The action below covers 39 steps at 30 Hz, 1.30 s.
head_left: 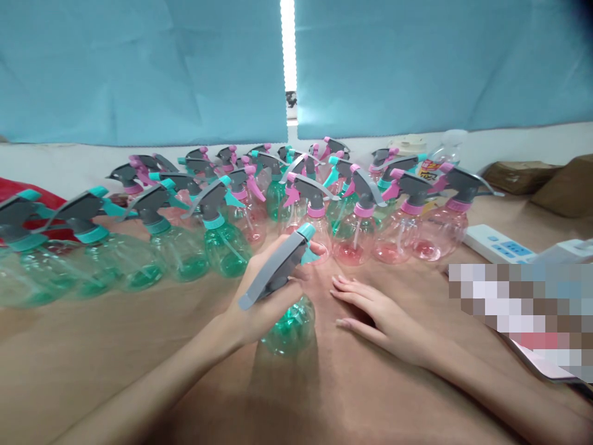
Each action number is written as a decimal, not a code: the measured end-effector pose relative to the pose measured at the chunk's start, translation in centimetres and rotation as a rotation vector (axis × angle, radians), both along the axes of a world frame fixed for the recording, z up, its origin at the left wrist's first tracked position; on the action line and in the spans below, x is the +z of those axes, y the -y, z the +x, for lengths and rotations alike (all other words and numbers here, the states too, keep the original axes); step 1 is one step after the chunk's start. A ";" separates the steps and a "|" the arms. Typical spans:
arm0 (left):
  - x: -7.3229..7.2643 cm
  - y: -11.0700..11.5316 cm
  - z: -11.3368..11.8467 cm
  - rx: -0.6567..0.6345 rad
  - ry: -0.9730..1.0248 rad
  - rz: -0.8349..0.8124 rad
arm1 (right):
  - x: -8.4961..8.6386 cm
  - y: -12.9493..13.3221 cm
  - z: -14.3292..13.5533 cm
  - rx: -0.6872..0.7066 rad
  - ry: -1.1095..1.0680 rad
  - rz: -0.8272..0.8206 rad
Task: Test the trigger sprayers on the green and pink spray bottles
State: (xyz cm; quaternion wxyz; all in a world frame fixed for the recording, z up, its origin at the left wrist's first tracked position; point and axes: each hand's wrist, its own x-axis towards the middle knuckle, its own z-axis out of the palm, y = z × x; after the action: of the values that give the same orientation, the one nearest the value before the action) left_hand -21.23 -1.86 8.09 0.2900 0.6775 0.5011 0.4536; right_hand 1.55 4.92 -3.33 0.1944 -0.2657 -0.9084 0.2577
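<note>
My left hand (259,296) is wrapped round the neck of a green spray bottle (291,330) with a grey trigger head and a teal nozzle. The bottle is upright near the middle of the table, its neck hidden by my fingers. My right hand (384,315) lies palm down on the table to the right of it, fingers stretched out and apart, holding nothing. Beyond my hands stand several more spray bottles, green ones such as the green bottle (227,250) on the left and pink ones such as the pink bottle (354,241) on the right.
A white power strip (500,244) lies at the right, near a blurred-out flat object (546,364). Brown packages (565,185) sit at the back right. Red material (41,201) shows at the far left. Blue curtains (139,68) hang behind the brown table (208,395).
</note>
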 end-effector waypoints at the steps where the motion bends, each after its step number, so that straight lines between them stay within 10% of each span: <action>1: 0.0 0.0 0.0 -0.004 0.008 -0.006 | 0.0 0.0 0.0 0.000 -0.003 0.001; 39: 0.2 0.8 -0.1 0.110 0.027 -0.138 | -0.2 -0.1 0.1 0.019 -0.013 0.016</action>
State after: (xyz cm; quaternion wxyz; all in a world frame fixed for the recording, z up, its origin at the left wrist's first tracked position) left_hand -21.30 -2.62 8.27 0.3173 0.6213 0.5636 0.4424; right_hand 1.67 5.02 -3.56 0.2001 -0.2536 -0.9117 0.2539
